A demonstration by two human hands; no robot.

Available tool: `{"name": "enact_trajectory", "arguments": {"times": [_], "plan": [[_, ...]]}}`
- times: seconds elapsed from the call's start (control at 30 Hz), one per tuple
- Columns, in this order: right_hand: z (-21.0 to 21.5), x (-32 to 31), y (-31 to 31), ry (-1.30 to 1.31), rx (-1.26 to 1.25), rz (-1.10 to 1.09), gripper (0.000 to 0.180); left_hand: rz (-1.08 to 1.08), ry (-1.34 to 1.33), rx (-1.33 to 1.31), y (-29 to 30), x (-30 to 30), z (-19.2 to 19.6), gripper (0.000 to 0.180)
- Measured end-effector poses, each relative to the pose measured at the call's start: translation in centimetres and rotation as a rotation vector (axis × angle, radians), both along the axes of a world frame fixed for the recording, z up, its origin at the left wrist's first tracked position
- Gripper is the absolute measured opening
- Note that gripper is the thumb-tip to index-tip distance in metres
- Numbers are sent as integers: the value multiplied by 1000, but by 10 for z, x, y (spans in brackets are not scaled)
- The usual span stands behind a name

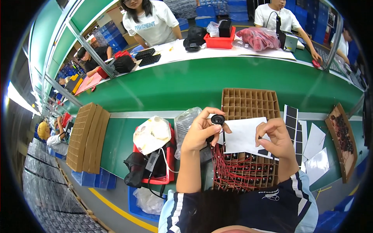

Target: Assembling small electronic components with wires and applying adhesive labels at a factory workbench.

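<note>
My left hand [200,130] is closed around a small round black speaker [218,119], its dark face turned up between thumb and fingers. My right hand [275,136] pinches a small black piece [260,137], too small to name further. Under and between both hands lies a white sheet [243,134]. Nearer me, a cardboard divider tray [274,174] holds several black speakers with red and black wires [233,167] tangled over them. Beyond the sheet sits another divider tray [250,101], of bare brown cardboard cells.
Right of my hands lie sheets with black rectangles [290,124] and white papers [316,161]. A tilted cardboard tray [342,141] stands farther right. At left are a red bin [169,174] and stacked divider trays [87,138]. People work beyond the green conveyor belt [175,83].
</note>
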State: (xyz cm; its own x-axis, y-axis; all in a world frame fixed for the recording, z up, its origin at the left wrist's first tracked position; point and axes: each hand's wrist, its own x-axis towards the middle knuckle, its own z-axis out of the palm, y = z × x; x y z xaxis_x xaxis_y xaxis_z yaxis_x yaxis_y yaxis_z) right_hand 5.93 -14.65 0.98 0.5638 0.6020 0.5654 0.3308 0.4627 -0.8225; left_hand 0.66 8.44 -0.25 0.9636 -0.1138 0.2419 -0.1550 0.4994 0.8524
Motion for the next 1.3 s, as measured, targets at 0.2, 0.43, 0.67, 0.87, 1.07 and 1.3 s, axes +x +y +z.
{"name": "enact_trajectory", "arguments": {"times": [0.2,0.43,0.67,0.87,1.07,1.3], "plan": [[10,0,-11,-7,-246,55,30,65,72,-49,-9,2,5,40],[11,-1,-17,-48,-364,225,9,156,84,-21,-13,-1,0,42],[21,6,-19,-185,-338,212,6,32,114,37,-14,1,7,31],[45,-10,-39,-341,-327,491,4,-88,120,95,-27,-17,21,27],[45,-33,-62,-344,-223,564,1,-190,32,-42,-63,-41,36,39],[46,-53,-84,-368,-148,452,10,-110,46,-17,-103,-66,57,43]]}}
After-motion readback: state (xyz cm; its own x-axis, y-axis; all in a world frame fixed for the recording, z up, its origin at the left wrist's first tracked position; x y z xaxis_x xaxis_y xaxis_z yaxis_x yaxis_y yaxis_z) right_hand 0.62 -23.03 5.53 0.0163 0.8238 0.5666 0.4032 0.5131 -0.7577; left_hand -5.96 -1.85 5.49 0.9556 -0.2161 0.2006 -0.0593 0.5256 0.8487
